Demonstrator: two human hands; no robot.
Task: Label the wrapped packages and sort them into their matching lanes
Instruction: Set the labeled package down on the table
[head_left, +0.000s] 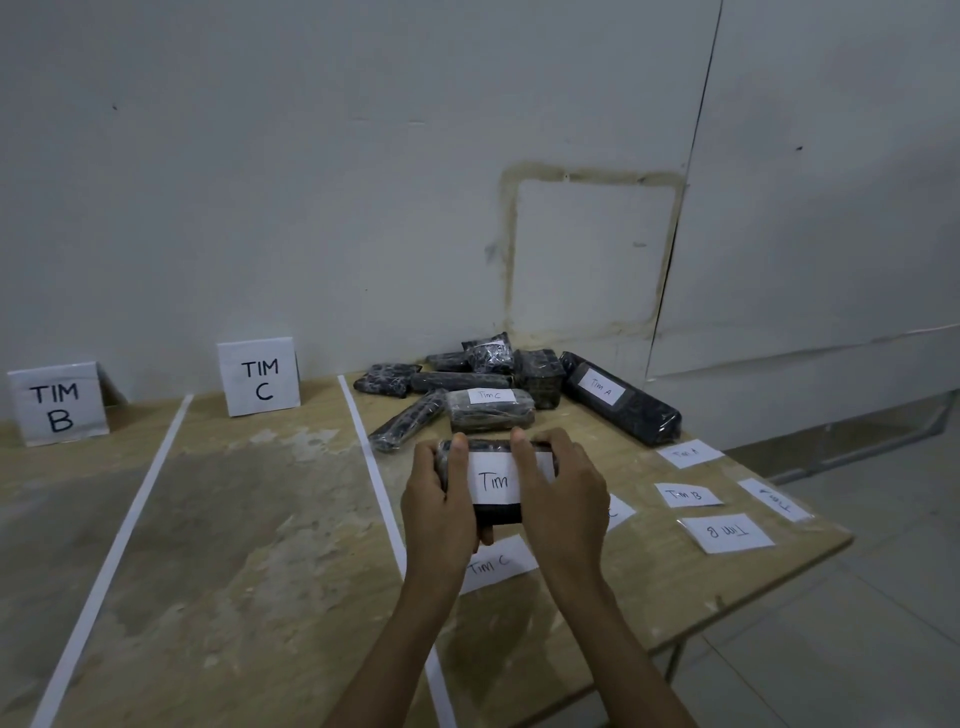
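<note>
Between my left hand (441, 499) and right hand (563, 493), the wrapped package (498, 515) is gripped at both ends; thumbs press its label (493, 483). Beyond the grip lies the pile (540, 379).

A: Kind of place?
B: Makeshift sorting station, bare back room. Plywood surface (234, 519) split by white tape lines (123, 545); lane cards TIM B (58, 405), TIM C (260, 378) far left; wrapped packages (493, 364) heaped far. Stained panel wall (363, 182); tiled floor (857, 623) right.
</note>
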